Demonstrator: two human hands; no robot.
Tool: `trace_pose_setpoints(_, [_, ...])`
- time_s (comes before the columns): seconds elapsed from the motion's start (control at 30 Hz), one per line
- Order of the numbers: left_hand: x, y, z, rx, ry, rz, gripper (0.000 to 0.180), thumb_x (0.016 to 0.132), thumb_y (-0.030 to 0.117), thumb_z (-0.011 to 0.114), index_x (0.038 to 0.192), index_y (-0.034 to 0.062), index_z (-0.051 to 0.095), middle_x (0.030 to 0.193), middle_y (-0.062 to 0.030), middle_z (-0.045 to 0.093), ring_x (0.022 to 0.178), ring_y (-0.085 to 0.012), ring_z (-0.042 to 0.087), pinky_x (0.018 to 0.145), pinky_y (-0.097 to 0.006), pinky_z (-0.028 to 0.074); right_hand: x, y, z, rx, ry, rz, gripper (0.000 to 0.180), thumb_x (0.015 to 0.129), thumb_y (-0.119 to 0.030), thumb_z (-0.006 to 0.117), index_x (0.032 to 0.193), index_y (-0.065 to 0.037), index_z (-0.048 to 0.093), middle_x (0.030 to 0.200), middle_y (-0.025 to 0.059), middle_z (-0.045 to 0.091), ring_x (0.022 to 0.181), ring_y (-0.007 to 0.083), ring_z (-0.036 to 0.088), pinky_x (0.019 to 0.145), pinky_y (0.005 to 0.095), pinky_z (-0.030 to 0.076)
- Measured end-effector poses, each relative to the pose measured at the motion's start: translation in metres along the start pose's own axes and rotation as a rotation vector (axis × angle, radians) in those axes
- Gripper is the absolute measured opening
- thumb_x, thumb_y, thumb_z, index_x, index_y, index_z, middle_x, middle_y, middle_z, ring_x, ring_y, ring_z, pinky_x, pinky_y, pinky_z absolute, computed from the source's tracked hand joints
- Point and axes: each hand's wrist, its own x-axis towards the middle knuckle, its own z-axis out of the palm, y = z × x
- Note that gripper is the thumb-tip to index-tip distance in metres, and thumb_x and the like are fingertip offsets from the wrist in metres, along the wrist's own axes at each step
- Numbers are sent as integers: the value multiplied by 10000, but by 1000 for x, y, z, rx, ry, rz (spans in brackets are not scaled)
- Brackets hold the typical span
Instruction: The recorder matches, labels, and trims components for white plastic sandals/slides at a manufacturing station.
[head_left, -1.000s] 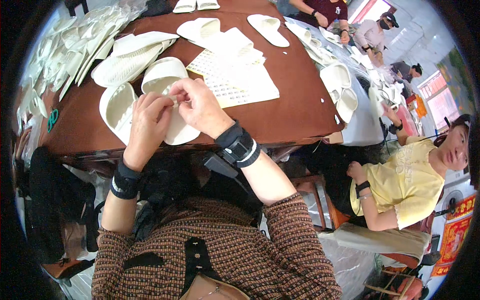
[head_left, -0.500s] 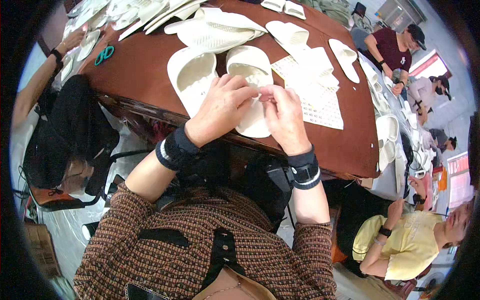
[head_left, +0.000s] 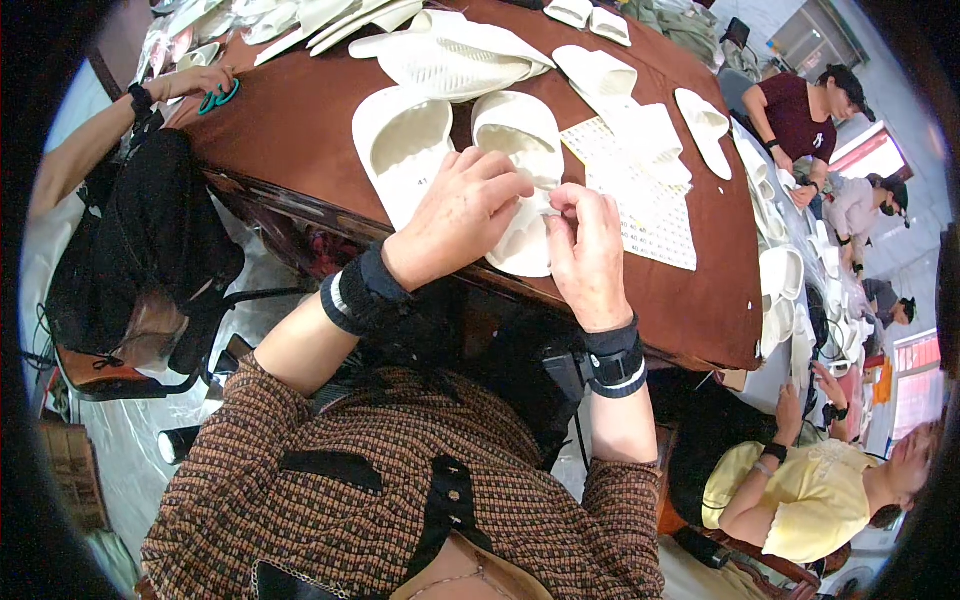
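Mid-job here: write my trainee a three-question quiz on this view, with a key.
1. True or false: the white printed paper lies left of the nearest pair of white, round-toed slippers.

2. Which is closest to the co-worker's hand at far left? (a) teal two-looped tool; (b) printed paper; (c) nearest slipper pair.

3. Fill in: the person's left hand and right hand have their fingertips close together at that pair's ____ slipper.

Key: 1. False, it lies right. 2. a. 3. right.
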Motion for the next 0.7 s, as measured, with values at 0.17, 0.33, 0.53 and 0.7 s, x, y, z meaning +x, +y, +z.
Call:
trace_pose_setpoints(0.17, [-3,-3,2,-2,43,29,139,760,50,644,890,90,671,892,-45,585,879,-259,547,772,-376,412,5,0,5,-5,-3,0,231,802,59,564,1012,-37,566,903,124,587,848,309,540,780,416,422])
trace_pose_setpoints(0.33, [-1,-1,0,-37,-16,29,176,754,21,641,917,70,686,942,-68,613,911,-275,547,817,-378,427,7,2,7,-55,-5,-27,284,777,121,558,1024,-18,573,861,105,561,809,230,548,739,342,467])
trace_pose_setpoints(0.53, [-1,-2,-3,22,-71,72,256,725,14,638,948,114,715,970,-51,608,939,-269,545,833,-383,418,12,-3,-4,-137,-96,-99,227,792,95,558,973,-39,582,878,99,604,831,278,557,761,375,468])
trace_pose_setpoints(0.7, [-1,-4,-3,94,-47,149,172,738,83,653,873,160,725,900,-10,577,871,-225,517,769,-361,386,12,-18,-19,-218,-234,-35,201,819,68,546,979,-47,584,909,96,631,902,311,559,834,407,445])
